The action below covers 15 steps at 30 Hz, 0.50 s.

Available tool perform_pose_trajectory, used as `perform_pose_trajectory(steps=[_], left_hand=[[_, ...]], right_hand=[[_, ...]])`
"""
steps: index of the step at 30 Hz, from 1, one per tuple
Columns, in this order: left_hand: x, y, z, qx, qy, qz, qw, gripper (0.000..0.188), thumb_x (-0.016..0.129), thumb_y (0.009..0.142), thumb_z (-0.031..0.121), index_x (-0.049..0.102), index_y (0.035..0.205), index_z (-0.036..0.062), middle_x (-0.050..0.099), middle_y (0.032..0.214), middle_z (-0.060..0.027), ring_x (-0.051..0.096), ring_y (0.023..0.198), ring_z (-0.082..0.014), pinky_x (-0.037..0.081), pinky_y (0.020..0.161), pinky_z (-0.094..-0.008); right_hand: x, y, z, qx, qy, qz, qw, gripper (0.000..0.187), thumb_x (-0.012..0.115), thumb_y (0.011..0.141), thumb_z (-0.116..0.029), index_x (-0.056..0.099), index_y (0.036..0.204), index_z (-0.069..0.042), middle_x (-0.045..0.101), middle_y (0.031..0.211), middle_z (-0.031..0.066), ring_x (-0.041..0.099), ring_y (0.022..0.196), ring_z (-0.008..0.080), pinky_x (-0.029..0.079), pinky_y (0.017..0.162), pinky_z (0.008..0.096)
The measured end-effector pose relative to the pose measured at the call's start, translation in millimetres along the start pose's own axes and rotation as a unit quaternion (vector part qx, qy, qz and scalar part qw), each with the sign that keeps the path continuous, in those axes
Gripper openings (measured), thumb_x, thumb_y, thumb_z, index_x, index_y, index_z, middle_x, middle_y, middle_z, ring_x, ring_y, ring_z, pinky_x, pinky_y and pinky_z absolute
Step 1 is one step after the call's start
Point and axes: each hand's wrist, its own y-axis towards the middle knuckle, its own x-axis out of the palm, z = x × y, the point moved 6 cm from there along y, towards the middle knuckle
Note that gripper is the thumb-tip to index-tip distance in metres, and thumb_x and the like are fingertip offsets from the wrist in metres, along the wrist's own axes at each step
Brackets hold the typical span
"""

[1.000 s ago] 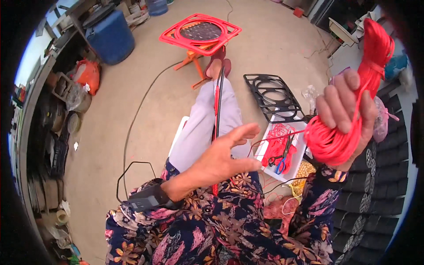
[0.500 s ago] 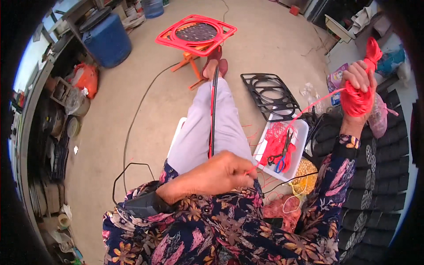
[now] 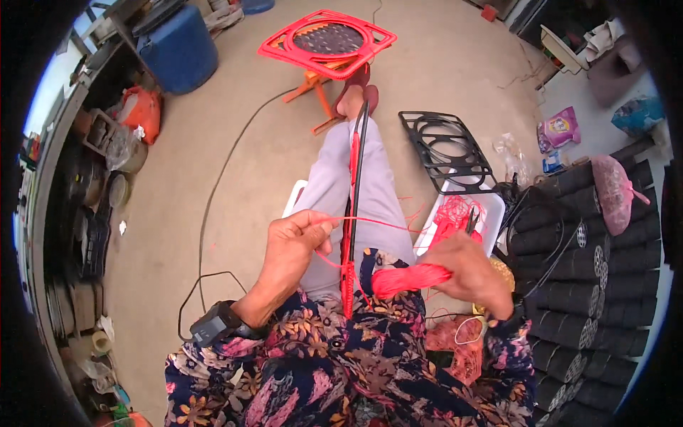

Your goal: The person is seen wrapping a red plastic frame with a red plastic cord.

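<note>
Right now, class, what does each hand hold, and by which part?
The left hand pinches a red strand by its left stretch; the right hand grips the red hank by its right part.

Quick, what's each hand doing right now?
Left hand: closed, pinching a thin red strand.
Right hand: closed, holding a red cord bundle.

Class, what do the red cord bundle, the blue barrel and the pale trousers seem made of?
Red cord bundle: probably synthetic fibre, faintly glossy; smooth, bright strands.
Blue barrel: likely plastic, dull; evenly coloured, rounded wall.
Pale trousers: matte cloth, soft creases; fibre unclear.
</note>
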Motion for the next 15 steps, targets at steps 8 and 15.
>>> perform_pose_trajectory(steps=[8, 15], left_hand=[[-7, -15, -16, -0.060, 0.088, -0.029, 0.994, 0.007, 0.061, 0.088, 0.002, 0.067, 0.090, -0.0019, 0.064, 0.079, -0.0019, 0.055, 0.071, -0.0068, 0.043, 0.067, -0.0215], [3, -27, -12, -0.056, 0.041, -0.118, 0.991, 0.004, 0.059, 0.087, 0.001, 0.061, 0.086, -0.0015, 0.061, 0.111, -0.0061, 0.055, 0.096, -0.0128, 0.043, 0.088, -0.0274]], right_hand=[[43, 34, -11, -0.001, -0.010, -0.071, 0.997, 0.023, 0.068, 0.067, -0.011, 0.061, 0.089, -0.008, 0.059, 0.074, 0.0097, 0.059, 0.075, 0.0310, 0.039, 0.071, 0.0411], [63, 54, -16, -0.011, -0.044, -0.103, 0.994, 0.027, 0.067, 0.070, -0.011, 0.055, 0.093, -0.003, 0.060, 0.074, 0.0175, 0.059, 0.075, 0.0395, 0.044, 0.067, 0.0469]])
